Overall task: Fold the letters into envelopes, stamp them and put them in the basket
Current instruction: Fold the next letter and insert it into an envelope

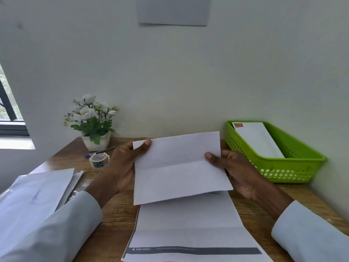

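Both hands hold a folded letter (179, 167) up over the middle of the wooden tabletop (117, 210). The left hand (122, 167) has its grip closed on the sheet's left edge, thumb on the top left corner. The right hand (236, 173) pinches the right edge, thumb on the front face beside a crease that runs across the sheet. Just below it a second letter (190, 227) lies flat on the near tabletop, a dark printed band along its near end. At far right a green basket (294, 163) holds a stamped envelope (258, 138). A pile of white envelopes (37, 195) lies at near left. Farther back on the left stand a potted white flower (92, 118), a tape roll (99, 159) and a pen (102, 150).
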The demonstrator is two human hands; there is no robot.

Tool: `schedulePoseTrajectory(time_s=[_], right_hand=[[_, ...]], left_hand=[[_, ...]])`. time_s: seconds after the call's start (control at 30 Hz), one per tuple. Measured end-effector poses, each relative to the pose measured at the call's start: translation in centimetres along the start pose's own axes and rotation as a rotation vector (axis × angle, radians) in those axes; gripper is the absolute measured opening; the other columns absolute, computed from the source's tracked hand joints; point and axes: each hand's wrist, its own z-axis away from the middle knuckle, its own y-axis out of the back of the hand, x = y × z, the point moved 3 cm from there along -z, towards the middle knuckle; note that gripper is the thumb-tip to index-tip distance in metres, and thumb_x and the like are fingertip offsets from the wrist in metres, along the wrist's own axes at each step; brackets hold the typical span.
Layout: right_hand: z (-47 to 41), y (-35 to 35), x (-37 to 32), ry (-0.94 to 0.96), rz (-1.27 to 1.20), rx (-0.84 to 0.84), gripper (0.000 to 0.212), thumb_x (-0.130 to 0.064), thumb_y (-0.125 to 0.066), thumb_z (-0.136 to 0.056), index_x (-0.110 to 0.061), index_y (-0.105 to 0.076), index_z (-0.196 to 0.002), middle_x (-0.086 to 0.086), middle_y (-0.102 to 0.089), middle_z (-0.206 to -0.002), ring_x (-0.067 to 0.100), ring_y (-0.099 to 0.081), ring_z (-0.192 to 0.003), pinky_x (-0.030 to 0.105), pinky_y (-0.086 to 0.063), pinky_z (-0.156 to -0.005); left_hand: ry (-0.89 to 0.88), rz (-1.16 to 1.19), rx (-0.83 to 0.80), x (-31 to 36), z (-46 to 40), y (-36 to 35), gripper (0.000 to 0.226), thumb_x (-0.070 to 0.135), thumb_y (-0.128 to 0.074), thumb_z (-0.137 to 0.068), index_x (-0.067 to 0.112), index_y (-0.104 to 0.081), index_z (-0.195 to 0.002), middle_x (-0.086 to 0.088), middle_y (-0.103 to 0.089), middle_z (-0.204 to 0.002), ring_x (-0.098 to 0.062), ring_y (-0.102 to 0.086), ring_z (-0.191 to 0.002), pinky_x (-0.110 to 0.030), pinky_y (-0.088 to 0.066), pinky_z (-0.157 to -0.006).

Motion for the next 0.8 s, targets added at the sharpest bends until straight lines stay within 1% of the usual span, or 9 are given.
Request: schedulePoseTrajectory(time_s=[0.1, 0.2, 0.33, 0.4, 0.53, 0.6, 0.67, 0.73, 0.8], right_hand=[[-0.2, 0.4, 0.0, 0.001, -0.044, 0.052, 0.025, -0.022, -0.078, -0.074, -0.009, -0.079, -0.095, 0.014, -0.076, -0.106, 0.026, -0.075, -0.090, 0.035, -0.062, -0.073], [-0.4, 0.6, -0.2, -0.022, -0.105, 0.026, 0.023, -0.011, -0.076, -0.073, -0.010, -0.079, -0.095, 0.012, -0.076, -0.106, 0.023, -0.075, -0.090, 0.031, -0.062, -0.068], [-0.6, 1.1, -0.6, -0.054, -0.171, -0.006, 0.025, 0.005, -0.064, -0.074, -0.010, -0.081, -0.087, 0.009, -0.078, -0.095, 0.018, -0.075, -0.084, 0.026, -0.060, -0.065], [-0.8, 1.4, -0.5, -0.069, -0.145, -0.008, 0.028, 0.008, -0.055, -0.080, -0.004, -0.079, -0.089, 0.011, -0.076, -0.093, 0.019, -0.073, -0.081, 0.028, -0.059, -0.070], [-0.5, 1.5, -1.1, -0.093, -0.167, -0.053, 0.035, -0.001, -0.041, -0.079, 0.004, -0.075, -0.085, 0.021, -0.072, -0.094, 0.022, -0.069, -0.072, 0.028, -0.056, -0.064], [-0.2, 1.3, -1.7, -0.070, -0.146, -0.099, 0.039, -0.011, -0.042, -0.073, 0.000, -0.078, -0.079, 0.026, -0.073, -0.102, 0.029, -0.069, -0.081, 0.035, -0.057, -0.070], [-0.1, 1.4, -2.0, -0.005, -0.166, -0.077, 0.033, -0.013, -0.045, -0.075, -0.009, -0.075, -0.065, 0.029, -0.072, -0.106, 0.038, -0.067, -0.094, 0.044, -0.051, -0.084], [-0.1, 1.5, -2.1, 0.012, -0.158, -0.030, 0.029, -0.014, -0.049, -0.086, -0.006, -0.075, -0.075, 0.023, -0.074, -0.101, 0.035, -0.066, -0.095, 0.043, -0.048, -0.084], [0.0, 1.5, -1.9, -0.006, -0.032, 0.006, 0.021, -0.018, -0.065, -0.084, -0.001, -0.076, -0.090, 0.011, -0.078, -0.094, 0.023, -0.067, -0.089, 0.036, -0.051, -0.079]], left_hand=[[0.106, -0.094, -0.165, -0.7, 0.4, -0.4, 0.043, 0.008, -0.073, -0.078, 0.002, -0.065, -0.120, -0.020, -0.068, -0.120, -0.038, -0.066, -0.108, -0.048, -0.057, -0.086], [0.139, -0.104, -0.183, -1.0, 0.5, -0.7, 0.048, -0.006, -0.073, -0.072, 0.005, -0.066, -0.119, -0.019, -0.070, -0.115, -0.037, -0.068, -0.104, -0.041, -0.060, -0.077], [0.094, -0.101, -0.091, -0.3, 0.5, -0.5, 0.024, -0.009, -0.067, -0.069, 0.002, -0.076, -0.089, -0.017, -0.075, -0.101, -0.024, -0.074, -0.082, -0.030, -0.060, -0.063], [0.092, -0.123, -0.052, -0.1, 0.3, -0.3, 0.016, -0.004, -0.061, -0.077, 0.004, -0.074, -0.076, -0.013, -0.075, -0.102, -0.021, -0.073, -0.084, -0.029, -0.058, -0.068], [0.086, -0.018, -0.007, 0.0, -0.1, -0.1, 0.039, -0.010, -0.039, -0.082, 0.002, -0.071, -0.063, -0.016, -0.074, -0.105, -0.025, -0.070, -0.098, -0.032, -0.056, -0.082], [0.074, -0.002, 0.011, 0.0, -0.3, 0.2, 0.032, -0.006, -0.037, -0.080, -0.003, -0.066, -0.068, -0.018, -0.073, -0.108, -0.029, -0.069, -0.103, -0.037, -0.054, -0.087], [0.069, -0.011, -0.015, 0.0, -0.3, 0.3, 0.034, 0.001, -0.036, -0.075, -0.003, -0.069, -0.066, -0.019, -0.073, -0.108, -0.030, -0.070, -0.099, -0.037, -0.055, -0.082], [0.078, -0.009, -0.055, 0.1, -0.1, 0.3, 0.035, 0.009, -0.039, -0.069, 0.000, -0.073, -0.063, -0.019, -0.074, -0.102, -0.029, -0.072, -0.091, -0.033, -0.059, -0.073], [0.053, -0.069, -0.081, 0.1, 0.1, 0.3, 0.029, 0.018, -0.050, -0.068, 0.003, -0.075, -0.064, -0.014, -0.076, -0.089, -0.023, -0.071, -0.077, -0.028, -0.058, -0.062]])
